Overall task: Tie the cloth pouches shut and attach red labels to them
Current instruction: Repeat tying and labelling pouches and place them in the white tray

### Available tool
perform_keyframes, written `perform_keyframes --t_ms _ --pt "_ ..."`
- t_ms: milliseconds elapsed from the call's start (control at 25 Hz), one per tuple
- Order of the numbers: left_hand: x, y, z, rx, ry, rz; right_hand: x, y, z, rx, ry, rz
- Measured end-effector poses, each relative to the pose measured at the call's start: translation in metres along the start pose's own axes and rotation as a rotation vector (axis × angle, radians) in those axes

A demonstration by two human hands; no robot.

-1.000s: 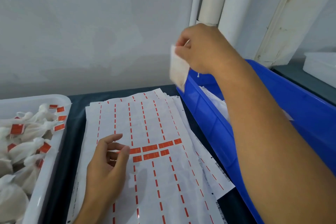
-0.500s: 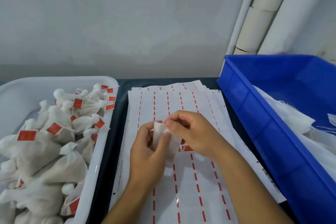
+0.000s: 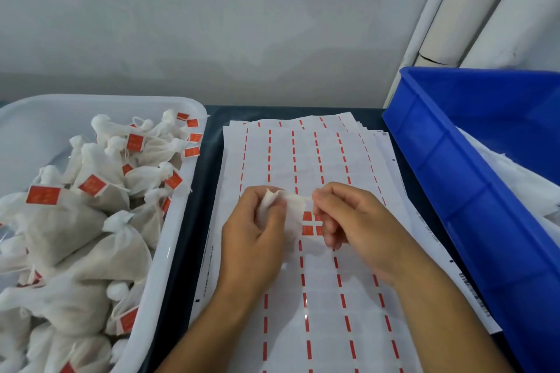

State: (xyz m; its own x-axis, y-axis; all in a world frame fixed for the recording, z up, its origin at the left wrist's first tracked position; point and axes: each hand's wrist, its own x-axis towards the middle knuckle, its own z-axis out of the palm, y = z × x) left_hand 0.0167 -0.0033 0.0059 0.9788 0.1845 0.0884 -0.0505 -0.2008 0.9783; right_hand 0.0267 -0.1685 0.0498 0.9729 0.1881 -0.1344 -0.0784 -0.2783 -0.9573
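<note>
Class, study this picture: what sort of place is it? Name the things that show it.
Probably a small packing or labelling workstation: a white tray heaped with tied, red-labelled pouches, sheets of peel-off red labels, and a blue bin.

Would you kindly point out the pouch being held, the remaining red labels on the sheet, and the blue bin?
pouch (image 3: 292, 206): head view, on the cloth stretched between the hands.
red labels (image 3: 309, 223): head view, on the left label.
blue bin (image 3: 472, 200): head view, on its outer wall.

Pale grey wall (image 3: 212, 18) behind dark tabletop (image 3: 209, 124); white pipes (image 3: 472, 9) right corner.
</note>
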Motion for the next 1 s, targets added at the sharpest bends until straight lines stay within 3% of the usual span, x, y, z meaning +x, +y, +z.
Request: perform_keyframes --t_ms 320,480,600,1000 --pt "-0.007 0.004 0.001 0.075 -0.193 0.108 -0.003 0.008 0.006 0.405 0.032 -0.018" --pt "-0.009 0.01 0.001 0.063 -0.282 0.08 -0.002 0.009 0.004 0.445 0.073 -0.003" --pt "-0.007 0.01 0.0 0.093 -0.266 0.105 -0.002 0.006 0.002 0.503 0.104 -0.017" --pt "-0.006 0.001 0.001 0.644 -0.216 0.4 -0.006 -0.003 -0.009 0.721 0.36 0.01"
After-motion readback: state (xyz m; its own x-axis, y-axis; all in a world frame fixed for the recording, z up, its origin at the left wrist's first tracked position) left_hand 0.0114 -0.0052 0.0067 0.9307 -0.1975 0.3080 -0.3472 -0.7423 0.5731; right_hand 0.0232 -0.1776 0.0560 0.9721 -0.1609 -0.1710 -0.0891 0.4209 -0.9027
